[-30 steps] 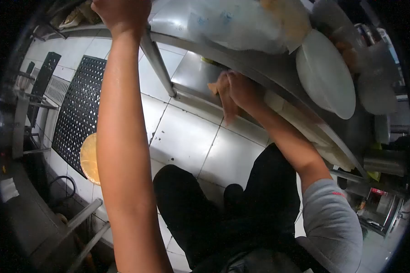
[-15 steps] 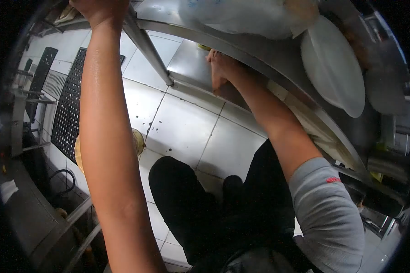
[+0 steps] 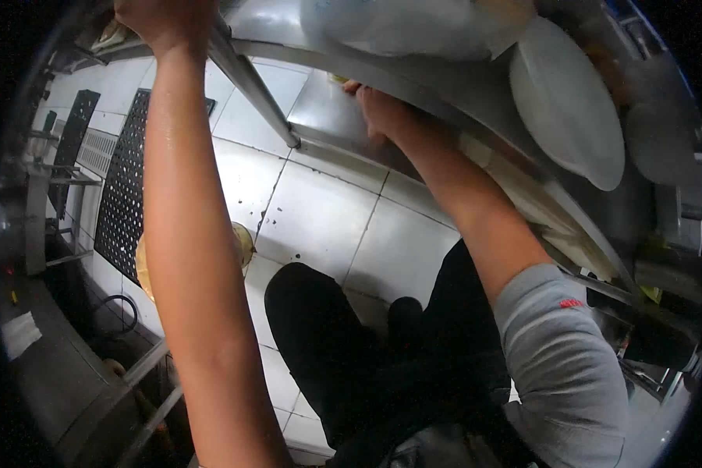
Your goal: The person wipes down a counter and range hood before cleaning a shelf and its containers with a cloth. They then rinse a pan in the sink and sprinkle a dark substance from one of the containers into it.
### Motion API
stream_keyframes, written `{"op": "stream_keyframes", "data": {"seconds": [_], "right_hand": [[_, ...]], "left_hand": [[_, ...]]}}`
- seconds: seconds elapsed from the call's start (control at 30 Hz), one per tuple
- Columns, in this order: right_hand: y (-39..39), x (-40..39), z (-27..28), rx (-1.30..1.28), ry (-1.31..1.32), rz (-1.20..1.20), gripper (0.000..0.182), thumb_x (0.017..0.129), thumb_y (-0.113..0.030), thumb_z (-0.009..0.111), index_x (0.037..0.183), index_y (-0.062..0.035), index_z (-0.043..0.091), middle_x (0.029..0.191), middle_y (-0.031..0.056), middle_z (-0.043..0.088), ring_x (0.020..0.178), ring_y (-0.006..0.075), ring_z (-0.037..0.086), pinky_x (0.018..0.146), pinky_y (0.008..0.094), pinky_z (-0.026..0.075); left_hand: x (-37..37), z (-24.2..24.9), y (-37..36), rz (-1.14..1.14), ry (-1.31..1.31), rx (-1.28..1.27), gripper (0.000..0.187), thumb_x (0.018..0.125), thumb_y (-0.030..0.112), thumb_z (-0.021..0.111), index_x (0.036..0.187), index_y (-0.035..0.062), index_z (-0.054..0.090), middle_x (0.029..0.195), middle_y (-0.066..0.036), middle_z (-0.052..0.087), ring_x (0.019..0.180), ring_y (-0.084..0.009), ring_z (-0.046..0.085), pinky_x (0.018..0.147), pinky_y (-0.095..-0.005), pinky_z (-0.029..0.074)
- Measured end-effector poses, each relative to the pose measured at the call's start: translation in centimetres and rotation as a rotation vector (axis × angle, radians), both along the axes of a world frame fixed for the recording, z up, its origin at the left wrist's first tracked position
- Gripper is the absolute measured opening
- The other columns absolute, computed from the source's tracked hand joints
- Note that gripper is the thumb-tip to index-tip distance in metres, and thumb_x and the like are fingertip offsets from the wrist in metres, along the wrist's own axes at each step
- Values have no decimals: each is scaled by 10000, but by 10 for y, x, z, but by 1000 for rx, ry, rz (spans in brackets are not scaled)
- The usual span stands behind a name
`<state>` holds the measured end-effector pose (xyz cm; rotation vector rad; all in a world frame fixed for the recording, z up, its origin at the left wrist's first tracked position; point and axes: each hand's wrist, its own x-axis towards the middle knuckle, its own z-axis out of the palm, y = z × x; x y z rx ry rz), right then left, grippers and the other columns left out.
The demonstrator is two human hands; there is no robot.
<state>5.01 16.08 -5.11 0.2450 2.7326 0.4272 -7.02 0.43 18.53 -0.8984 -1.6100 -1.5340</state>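
Note:
My right hand (image 3: 381, 111) reaches beneath the metal table (image 3: 425, 74), over its lower metal shelf (image 3: 320, 113). The table edge partly covers this hand. Its fingers look bent, with their tips right at a small yellow-green thing (image 3: 338, 78) that is mostly hidden. At the top left, my left hand (image 3: 168, 23) is raised near the table's corner and the metal leg (image 3: 249, 86). The top of the picture cuts off its fingers.
Clear plastic bags (image 3: 398, 27) and a whitish oval bag or container (image 3: 567, 105) lie on the table. Below is a white tiled floor (image 3: 320, 207) with dark specks. A black perforated mat (image 3: 121, 187) and a round yellowish container (image 3: 243, 240) are partly behind my left forearm.
My right hand has shifted slightly left and farther under the table edge, and the yellow-green thing shows farther left too. My left hand stays near the table corner. The view has shifted slightly.

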Motion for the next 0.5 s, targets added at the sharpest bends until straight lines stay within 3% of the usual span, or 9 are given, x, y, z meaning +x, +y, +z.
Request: {"op": "stream_keyframes", "data": {"seconds": [0.03, 0.1, 0.17, 0.3, 0.43, 0.5], "right_hand": [[7, -2, -13, 47, -28, -23, 731, 834, -312, 620, 1426, 17, 345, 1457, 210, 364, 1378, 326, 332, 1157, 436, 207], [30, 23, -105, -77, 89, -115, 638, 888, -241, 552, 1428, 23, 337, 1470, 205, 349, 1375, 340, 333, 1146, 418, 238], [22, 62, -149, -100, 743, 190, 475, 932, -232, 481, 1317, 40, 420, 1339, 221, 498, 1157, 321, 555, 976, 484, 461], [41, 51, -151, 7, 711, 304, 399, 963, -158, 407, 1306, 44, 432, 1312, 226, 518, 1118, 329, 584, 909, 542, 488], [23, 22, -43, -118, 250, -88, 415, 954, -131, 398, 1326, 52, 411, 1400, 261, 410, 1280, 346, 436, 1009, 443, 409], [18, 40, -29, -126, 136, -190, 419, 952, -125, 396, 1331, 53, 406, 1422, 269, 382, 1320, 350, 399, 1034, 418, 389]], "left_hand": [[-6, -2, 4, 79, 85, 66, 139, 809, 132, 593, 862, 4, 580, 650, -57, 578, 601, -148, 575, 581, -324, 467], [-16, -2, 5, 138, 83, 58, 137, 808, 131, 592, 865, 7, 582, 654, -58, 583, 603, -148, 578, 584, -321, 467], [-18, -1, 6, 195, 76, 38, 136, 808, 131, 592, 868, 9, 584, 659, -59, 588, 605, -149, 581, 586, -319, 467], [-24, -8, 0, 99, 42, -5, 128, 811, 121, 584, 868, 7, 577, 668, -60, 598, 565, -155, 573, 533, -313, 453], [2, 2, 7, 96, 13, 46, 123, 822, 121, 577, 866, 6, 576, 654, -59, 598, 520, -144, 557, 475, -303, 430], [-4, -1, 1, -5, 6, 72, 123, 821, 121, 576, 868, 7, 578, 656, -60, 601, 521, -140, 559, 477, -302, 432]]}}
